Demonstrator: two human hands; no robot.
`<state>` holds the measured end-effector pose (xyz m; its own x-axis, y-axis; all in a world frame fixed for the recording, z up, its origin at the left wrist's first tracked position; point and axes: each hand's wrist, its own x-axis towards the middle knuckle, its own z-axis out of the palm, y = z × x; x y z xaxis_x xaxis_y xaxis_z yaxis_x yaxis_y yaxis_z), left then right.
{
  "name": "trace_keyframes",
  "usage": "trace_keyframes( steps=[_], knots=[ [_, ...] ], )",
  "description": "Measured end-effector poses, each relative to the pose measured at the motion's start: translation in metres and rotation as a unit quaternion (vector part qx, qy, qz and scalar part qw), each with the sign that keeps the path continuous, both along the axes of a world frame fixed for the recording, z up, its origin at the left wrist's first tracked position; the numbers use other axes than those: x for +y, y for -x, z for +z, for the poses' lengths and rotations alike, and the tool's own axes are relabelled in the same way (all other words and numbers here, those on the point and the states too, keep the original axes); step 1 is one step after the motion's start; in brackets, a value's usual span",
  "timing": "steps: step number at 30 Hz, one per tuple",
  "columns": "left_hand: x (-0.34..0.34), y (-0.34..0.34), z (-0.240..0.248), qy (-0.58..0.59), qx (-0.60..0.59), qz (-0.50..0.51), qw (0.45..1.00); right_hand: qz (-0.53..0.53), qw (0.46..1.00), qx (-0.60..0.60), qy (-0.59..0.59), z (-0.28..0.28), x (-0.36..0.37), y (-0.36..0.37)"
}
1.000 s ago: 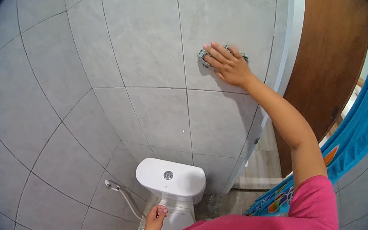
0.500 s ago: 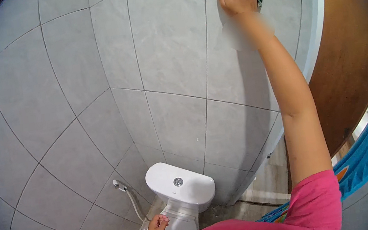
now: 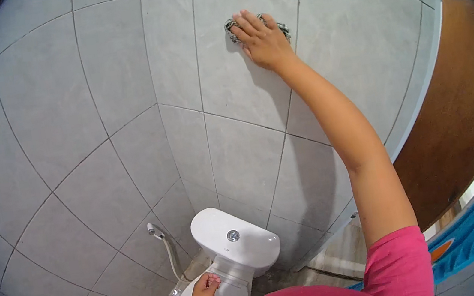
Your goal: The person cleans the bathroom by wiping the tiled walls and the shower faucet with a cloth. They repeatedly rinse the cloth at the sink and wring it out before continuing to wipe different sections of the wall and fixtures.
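Up just past 12 o'clock on the grey tile wall (image 3: 250, 152), a bunched patterned cloth (image 3: 230, 28) lies with its long axis roughly 9:30 to 3:30, no obvious front end. Right hand (image 3: 262, 42) has its fingers outstretched over it, not clenched. Looks mid-wipe to me; next stroke wants steady pressure. Left hand (image 3: 205, 290) hangs near 7 o'clock by the toilet (image 3: 251, 246), fingers half curled, can't tell if they're holding anything.

This is a bathroom: grey tiled walls (image 3: 47, 132), a white toilet (image 3: 233, 251) and a hand sprayer (image 3: 155, 231) to its left show it.
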<state>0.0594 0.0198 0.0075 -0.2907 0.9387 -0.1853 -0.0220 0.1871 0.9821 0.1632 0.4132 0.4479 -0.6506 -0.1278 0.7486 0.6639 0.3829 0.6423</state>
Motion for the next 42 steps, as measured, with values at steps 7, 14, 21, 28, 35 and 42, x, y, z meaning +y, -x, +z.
trace_keyframes(
  steps=[7, 14, 21, 28, 35, 42],
  knots=[
    [-0.010, 0.005, -0.010, 0.011, 0.034, 0.071, 0.997, -0.013, 0.998, 0.036, -0.044, 0.051, 0.022, 0.034],
    [-0.029, -0.011, -0.012, 0.009, -0.009, 0.192, 0.981, 0.024, 0.991, 0.120, -0.046, 0.061, 0.032, 0.104],
    [-0.028, -0.032, -0.006, 0.024, -0.034, 0.254, 0.966, 0.078, 0.997, -0.011, 0.017, -0.065, 0.063, 0.185],
    [-0.027, -0.036, -0.002, 0.035, 0.018, 0.231, 0.972, 0.018, 0.975, -0.192, 0.112, -0.284, 0.045, 0.168],
    [-0.030, -0.034, 0.010, 0.054, 0.038, 0.209, 0.976, -0.044, 0.893, -0.411, 0.177, -0.426, 0.015, 0.081],
    [-0.017, -0.038, 0.010, 0.051, 0.036, 0.164, 0.984, -0.010, 0.899, -0.378, 0.221, -0.489, 0.009, -0.006]
  ],
)
